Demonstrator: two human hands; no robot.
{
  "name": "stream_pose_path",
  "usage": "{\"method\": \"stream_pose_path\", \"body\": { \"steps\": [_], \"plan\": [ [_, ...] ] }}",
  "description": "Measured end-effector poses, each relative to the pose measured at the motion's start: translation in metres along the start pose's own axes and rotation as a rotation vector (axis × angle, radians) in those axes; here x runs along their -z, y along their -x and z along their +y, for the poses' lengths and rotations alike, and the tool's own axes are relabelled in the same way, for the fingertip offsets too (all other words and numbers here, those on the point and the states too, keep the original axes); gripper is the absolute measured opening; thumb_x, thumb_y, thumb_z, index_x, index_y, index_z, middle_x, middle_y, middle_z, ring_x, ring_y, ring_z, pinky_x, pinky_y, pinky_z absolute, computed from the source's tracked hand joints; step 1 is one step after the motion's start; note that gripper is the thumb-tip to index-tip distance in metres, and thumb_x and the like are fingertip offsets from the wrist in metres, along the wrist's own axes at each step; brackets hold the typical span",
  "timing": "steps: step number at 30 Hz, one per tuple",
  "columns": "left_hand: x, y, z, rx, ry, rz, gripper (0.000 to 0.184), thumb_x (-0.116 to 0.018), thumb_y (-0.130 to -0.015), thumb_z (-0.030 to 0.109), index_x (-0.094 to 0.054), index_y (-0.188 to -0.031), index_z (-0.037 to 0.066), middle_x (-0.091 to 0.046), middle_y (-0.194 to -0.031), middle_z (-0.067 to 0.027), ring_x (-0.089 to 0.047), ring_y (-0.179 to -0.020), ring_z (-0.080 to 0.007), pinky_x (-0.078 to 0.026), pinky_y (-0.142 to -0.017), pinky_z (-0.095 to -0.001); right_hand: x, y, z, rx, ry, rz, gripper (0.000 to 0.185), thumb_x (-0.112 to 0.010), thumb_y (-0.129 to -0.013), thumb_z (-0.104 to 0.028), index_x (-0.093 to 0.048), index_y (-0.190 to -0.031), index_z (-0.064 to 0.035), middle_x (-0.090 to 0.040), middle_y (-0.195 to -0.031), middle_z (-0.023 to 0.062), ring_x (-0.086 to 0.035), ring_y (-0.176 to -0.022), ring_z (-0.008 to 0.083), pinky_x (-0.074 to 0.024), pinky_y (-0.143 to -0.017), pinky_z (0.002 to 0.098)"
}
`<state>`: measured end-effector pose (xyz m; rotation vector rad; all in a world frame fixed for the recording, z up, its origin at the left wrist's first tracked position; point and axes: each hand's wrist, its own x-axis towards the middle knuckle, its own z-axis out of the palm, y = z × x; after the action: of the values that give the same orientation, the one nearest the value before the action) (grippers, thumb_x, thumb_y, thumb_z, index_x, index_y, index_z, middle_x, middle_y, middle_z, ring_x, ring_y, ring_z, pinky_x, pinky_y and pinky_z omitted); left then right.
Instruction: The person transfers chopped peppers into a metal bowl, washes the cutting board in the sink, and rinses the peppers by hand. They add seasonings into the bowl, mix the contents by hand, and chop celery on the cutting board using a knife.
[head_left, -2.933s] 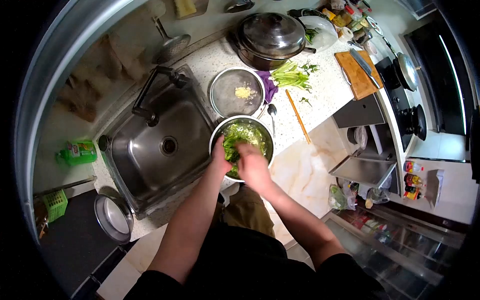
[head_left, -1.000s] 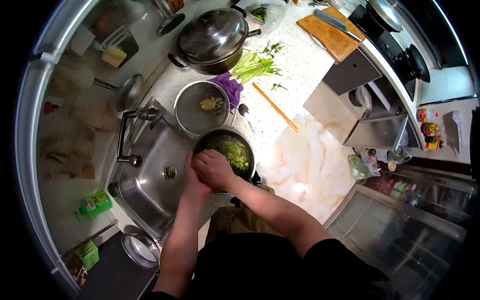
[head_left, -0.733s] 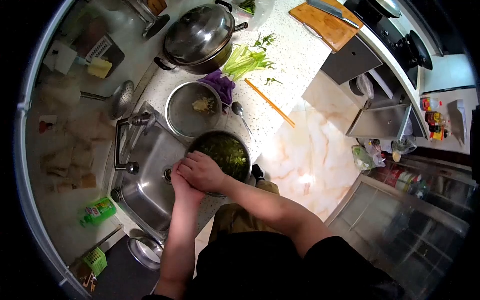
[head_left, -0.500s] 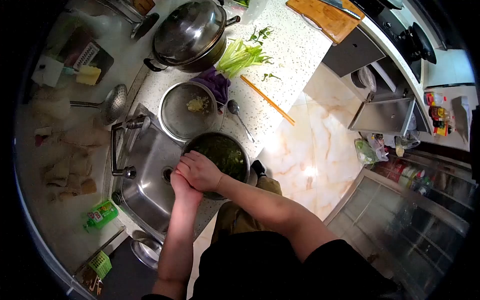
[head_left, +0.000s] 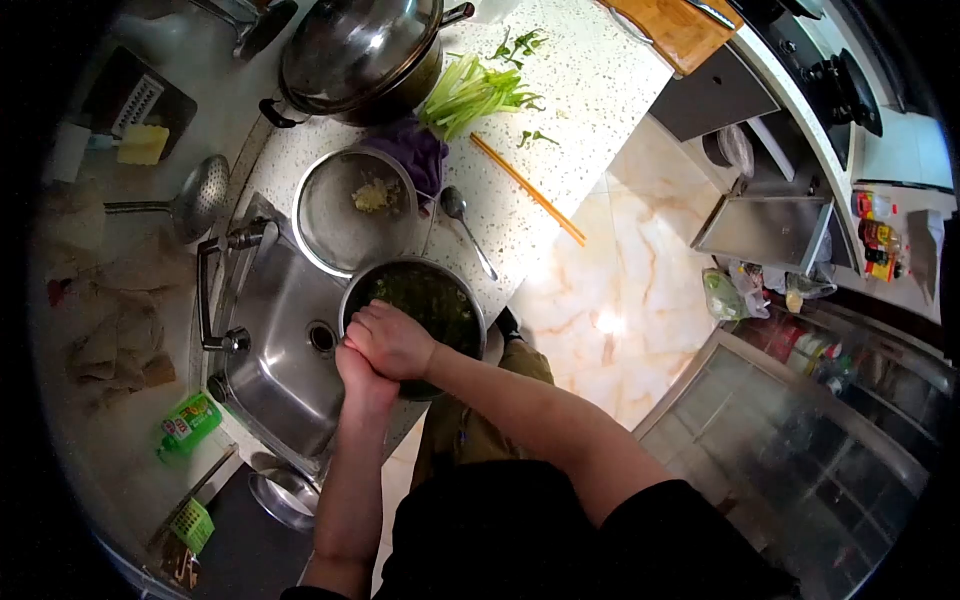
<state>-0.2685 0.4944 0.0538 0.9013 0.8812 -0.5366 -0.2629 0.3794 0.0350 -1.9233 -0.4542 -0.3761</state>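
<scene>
**Two bare hands clasped over a metal bowl of dark, wet-looking greens beside a kitchen sink**

The round metal bowl [head_left: 472, 288] is at the near side of the speckled tabletop [head_left: 590, 110], just beside the steel sink [head_left: 300, 385]. The right hand [head_left: 398, 342] is closed over the left hand [head_left: 364, 378], above the sink-side part of the bowl. The left fingers are mostly covered, so how far they are curled, and whether anything is held inside, cannot be told.

The greens [head_left: 430, 300] lie low in the bowl. They look limp, soft and slippery, light by the pinch and easily bruised; a loose cupped handful would suit them better than fingertips. The bowl looks stiff and smooth, probably heavier with its contents, and best gripped by opposite sides of its rim.

Beyond it, a second round metal bowl [head_left: 330, 220] has a small pale, minced heap [head_left: 375, 194]. Near that are a purple cloth [head_left: 418, 158], a spoon [head_left: 454, 204], orange chopsticks [head_left: 530, 190] and pale green stalks [head_left: 475, 92].
</scene>
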Motion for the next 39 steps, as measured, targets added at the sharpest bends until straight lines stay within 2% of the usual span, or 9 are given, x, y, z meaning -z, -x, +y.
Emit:
{"method": "stream_pose_path", "body": {
  "steps": [2, 7, 17, 22, 24, 26, 28, 30, 39],
  "plan": [
    [0.006, -0.006, 0.002, 0.009, 0.030, -0.074, 0.042, -0.036, -0.100, 0.041, -0.061, -0.124, 0.016, -0.062, -0.130, -0.0057, -0.056, -0.124, -0.0272, -0.043, -0.108, -0.0463, 0.007, -0.006, -0.004, -0.006, 0.012, -0.010, 0.012, -0.062, -0.086, -0.017, -0.058, -0.082, -0.0059, -0.059, -0.085, 0.0127, -0.060, -0.085, 0.0315, -0.0475, -0.081, 0.0415],
    [-0.049, 0.044, 0.027, 0.125, -0.004, -0.093, 0.037, -0.038, -0.103, 0.041, -0.057, -0.126, 0.019, -0.061, -0.129, -0.0030, -0.056, -0.123, -0.0230, -0.046, -0.104, -0.0406, 0.039, -0.025, -0.023, 0.055, 0.191, -0.004, 0.011, -0.063, -0.081, -0.018, -0.061, -0.082, -0.0071, -0.059, -0.086, 0.0093, -0.059, -0.085, 0.0278, -0.0475, -0.081, 0.0400],
    [0.068, -0.039, -0.015, -0.024, 0.422, -0.618, 0.038, -0.039, -0.106, 0.040, -0.049, -0.135, 0.018, -0.053, -0.137, -0.0039, -0.051, -0.127, -0.0226, -0.042, -0.106, -0.0409, 0.055, -0.036, -0.048, 0.147, 0.187, 0.046, 0.018, -0.066, -0.078, -0.013, -0.063, -0.092, -0.0027, -0.062, -0.098, 0.0122, -0.062, -0.097, 0.0305, -0.0499, -0.091, 0.0425],
    [0.012, 0.020, -0.007, 0.023, 0.463, -0.743, 0.033, -0.041, -0.105, 0.036, -0.051, -0.132, 0.018, -0.055, -0.131, -0.0018, -0.053, -0.124, -0.0198, -0.045, -0.103, -0.0380, 0.041, -0.026, -0.049, 0.121, 0.114, 0.117, 0.020, -0.068, -0.080, -0.010, -0.061, -0.097, -0.0021, -0.062, -0.101, 0.0129, -0.061, -0.102, 0.0351, -0.0486, -0.096, 0.0469],
    [0.035, -0.013, -0.021, 0.015, 0.591, -0.825, 0.037, -0.039, -0.107, 0.037, -0.049, -0.136, 0.016, -0.053, -0.134, -0.0036, -0.051, -0.126, -0.0204, -0.041, -0.107, -0.0391, 0.033, -0.025, -0.052, 0.123, 0.106, 0.135, 0.018, -0.067, -0.081, -0.010, -0.061, -0.096, -0.0018, -0.062, -0.099, 0.0132, -0.060, -0.099, 0.0355, -0.0487, -0.094, 0.0464],
    [0.052, -0.037, -0.023, 0.006, 0.717, -0.902, 0.040, -0.036, -0.109, 0.038, -0.047, -0.140, 0.015, -0.052, -0.137, -0.0054, -0.048, -0.128, -0.0211, -0.037, -0.111, -0.0402, 0.028, -0.028, -0.062, 0.002, 0.081, 0.172, 0.015, -0.066, -0.082, -0.009, -0.061, -0.094, -0.0009, -0.061, -0.097, 0.0137, -0.060, -0.096, 0.0357, -0.0487, -0.090, 0.0455],
    [0.050, -0.040, -0.017, -0.050, 0.692, -0.727, 0.042, -0.037, -0.109, 0.039, -0.046, -0.141, 0.013, -0.051, -0.138, -0.0045, -0.048, -0.128, -0.0199, -0.038, -0.109, -0.0400, 0.024, -0.031, -0.066, 0.008, 0.091, 0.192, 0.013, -0.065, -0.084, -0.009, -0.061, -0.093, -0.0004, -0.061, -0.097, 0.0145, -0.059, -0.093, 0.0361, -0.0480, -0.085, 0.0453],
    [0.042, -0.037, -0.015, -0.039, 0.696, -0.750, 0.041, -0.038, -0.109, 0.039, -0.047, -0.139, 0.013, -0.052, -0.137, -0.0044, -0.049, -0.128, -0.0197, -0.039, -0.109, -0.0397, 0.019, -0.036, -0.070, -0.082, 0.093, 0.176, 0.012, -0.065, -0.084, -0.010, -0.062, -0.092, -0.0008, -0.062, -0.097, 0.0160, -0.059, -0.093, 0.0372, -0.0475, -0.084, 0.0459],
    [0.007, 0.010, 0.005, 0.155, 0.757, -0.882, 0.033, -0.042, -0.106, 0.035, -0.057, -0.126, 0.014, -0.059, -0.129, -0.0032, -0.056, -0.120, -0.0181, -0.044, -0.104, -0.0367, 0.018, -0.052, -0.103, -0.349, -0.122, 0.326, 0.015, -0.058, -0.094, -0.013, -0.064, -0.094, 0.0008, -0.064, -0.089, 0.0201, -0.062, -0.086, 0.0405, -0.0498, -0.075, 0.0435]
  ]
}}
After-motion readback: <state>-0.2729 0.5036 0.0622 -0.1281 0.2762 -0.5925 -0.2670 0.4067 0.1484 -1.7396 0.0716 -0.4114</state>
